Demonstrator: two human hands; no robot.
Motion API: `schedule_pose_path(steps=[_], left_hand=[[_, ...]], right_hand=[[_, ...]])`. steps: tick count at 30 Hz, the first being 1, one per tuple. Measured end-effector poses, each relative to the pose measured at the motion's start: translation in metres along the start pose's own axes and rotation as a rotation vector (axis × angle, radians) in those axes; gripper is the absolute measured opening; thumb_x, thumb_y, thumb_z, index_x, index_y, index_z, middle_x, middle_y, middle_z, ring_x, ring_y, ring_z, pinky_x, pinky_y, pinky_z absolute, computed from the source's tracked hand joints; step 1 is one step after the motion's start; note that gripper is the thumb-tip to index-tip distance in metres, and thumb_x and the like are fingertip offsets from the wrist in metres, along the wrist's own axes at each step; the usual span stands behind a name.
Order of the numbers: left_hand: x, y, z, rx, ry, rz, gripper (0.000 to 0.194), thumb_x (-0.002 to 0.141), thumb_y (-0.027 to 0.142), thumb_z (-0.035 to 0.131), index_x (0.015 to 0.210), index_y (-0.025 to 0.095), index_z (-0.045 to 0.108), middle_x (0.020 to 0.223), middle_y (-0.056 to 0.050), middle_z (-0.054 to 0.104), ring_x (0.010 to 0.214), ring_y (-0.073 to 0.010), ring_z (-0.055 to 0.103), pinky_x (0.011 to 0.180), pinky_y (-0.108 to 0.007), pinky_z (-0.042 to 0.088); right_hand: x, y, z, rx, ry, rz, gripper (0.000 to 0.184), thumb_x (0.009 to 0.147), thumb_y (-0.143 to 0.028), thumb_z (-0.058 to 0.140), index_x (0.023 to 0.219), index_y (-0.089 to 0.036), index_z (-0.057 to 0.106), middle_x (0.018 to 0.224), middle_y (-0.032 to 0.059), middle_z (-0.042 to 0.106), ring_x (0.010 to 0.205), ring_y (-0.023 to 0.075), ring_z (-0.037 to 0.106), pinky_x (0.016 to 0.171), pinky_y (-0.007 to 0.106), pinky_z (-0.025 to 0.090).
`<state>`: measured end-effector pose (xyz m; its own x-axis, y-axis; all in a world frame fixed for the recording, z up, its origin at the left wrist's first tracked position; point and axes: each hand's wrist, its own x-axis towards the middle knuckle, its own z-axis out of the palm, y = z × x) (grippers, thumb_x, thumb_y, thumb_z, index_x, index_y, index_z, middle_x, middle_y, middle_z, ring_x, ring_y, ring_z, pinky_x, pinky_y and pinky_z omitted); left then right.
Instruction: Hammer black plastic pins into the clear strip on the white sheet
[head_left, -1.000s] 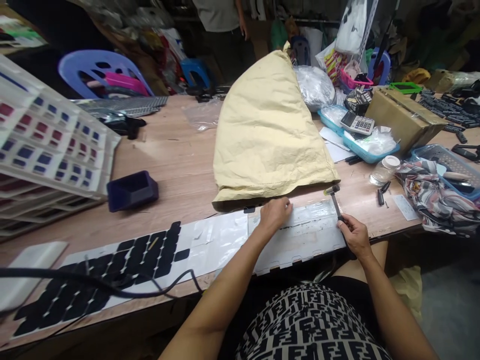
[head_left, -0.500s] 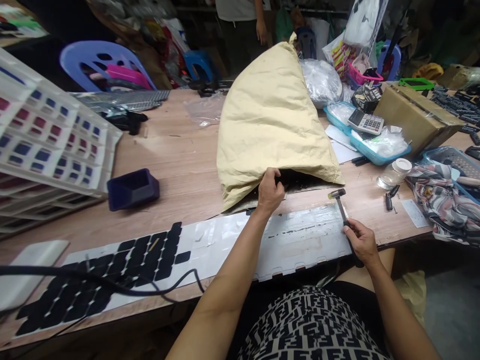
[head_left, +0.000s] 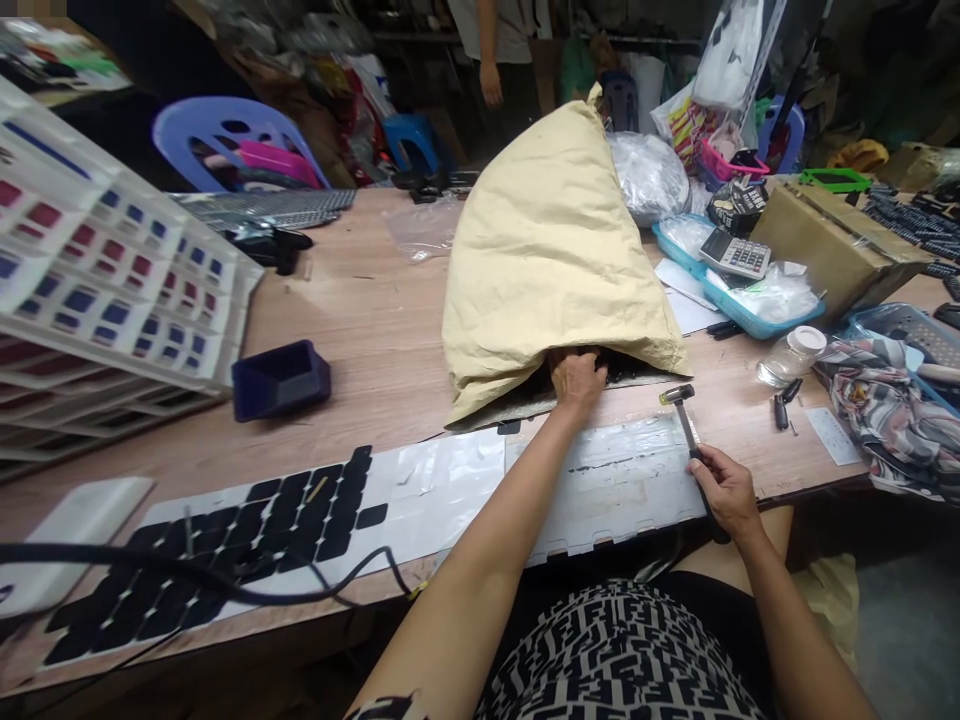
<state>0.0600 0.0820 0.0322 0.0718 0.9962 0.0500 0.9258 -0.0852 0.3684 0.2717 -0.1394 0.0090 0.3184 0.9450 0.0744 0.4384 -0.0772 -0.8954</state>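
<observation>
My left hand [head_left: 576, 377] reaches into the open mouth of a large yellow paper sack [head_left: 551, 240] lying on the wooden table [head_left: 375, 330]; its fingers are hidden inside. My right hand [head_left: 726, 490] grips the handle of a small hammer [head_left: 684, 418], whose head rests near the sack's right corner. A long white plastic-covered sheet [head_left: 600, 480] lies along the table's front edge between my hands. Its left part carries several black cut pieces [head_left: 300, 515].
A stack of white trays with red and blue inserts [head_left: 105, 290] stands at the left, beside a dark blue box [head_left: 281, 378]. A black cable [head_left: 187, 570] crosses the front. Blue baskets, a calculator [head_left: 735, 256], a cardboard box [head_left: 832, 240] and patterned cloth [head_left: 885, 400] crowd the right. Another person stands behind the table.
My left hand left the white sheet, lifted the sack's edge, and has now gone inside the opening. The right hand has kept hold of the hammer and barely moved.
</observation>
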Motion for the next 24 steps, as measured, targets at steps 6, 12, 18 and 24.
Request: schedule_pose_path(steps=[6, 12, 18, 24], left_hand=[[-0.004, -0.009, 0.003, 0.102, 0.004, 0.06, 0.039, 0.094, 0.042, 0.049, 0.11, 0.02, 0.077, 0.1, -0.017, 0.071, 0.095, -0.0307, 0.066, 0.077, -0.037, 0.045], [-0.012, -0.019, 0.005, 0.107, 0.047, 0.109, 0.037, 0.097, 0.033, 0.045, 0.106, 0.018, 0.078, 0.099, -0.018, 0.067, 0.094, -0.0313, 0.062, 0.077, -0.039, 0.042], [-0.049, -0.039, -0.008, -0.122, 0.139, 0.199, 0.024, 0.093, 0.027, 0.057, 0.106, 0.021, 0.076, 0.108, -0.011, 0.065, 0.102, -0.0294, 0.056, 0.088, -0.041, 0.044], [-0.103, -0.059, -0.004, -0.309, -0.021, 0.322, 0.018, 0.089, 0.021, 0.061, 0.101, 0.023, 0.074, 0.099, -0.005, 0.067, 0.092, -0.0227, 0.055, 0.084, -0.036, 0.045]], right_hand=[[0.0, 0.001, 0.0, 0.004, 0.006, -0.021, 0.04, 0.088, -0.047, 0.065, 0.111, -0.015, 0.073, 0.085, 0.0072, 0.075, 0.068, 0.0198, 0.07, 0.064, 0.03, 0.058], [0.0, 0.002, 0.0, 0.003, 0.007, -0.01, 0.039, 0.087, -0.045, 0.065, 0.111, -0.015, 0.073, 0.085, 0.0074, 0.075, 0.069, 0.0199, 0.07, 0.065, 0.031, 0.058], [0.0, -0.002, 0.0, -0.006, 0.01, 0.002, 0.039, 0.087, -0.045, 0.066, 0.111, -0.015, 0.073, 0.086, 0.0075, 0.075, 0.07, 0.0197, 0.069, 0.066, 0.031, 0.058], [-0.001, -0.007, 0.001, -0.014, 0.016, 0.008, 0.042, 0.085, -0.046, 0.065, 0.111, -0.013, 0.073, 0.083, 0.0078, 0.074, 0.066, 0.019, 0.068, 0.064, 0.031, 0.057]])
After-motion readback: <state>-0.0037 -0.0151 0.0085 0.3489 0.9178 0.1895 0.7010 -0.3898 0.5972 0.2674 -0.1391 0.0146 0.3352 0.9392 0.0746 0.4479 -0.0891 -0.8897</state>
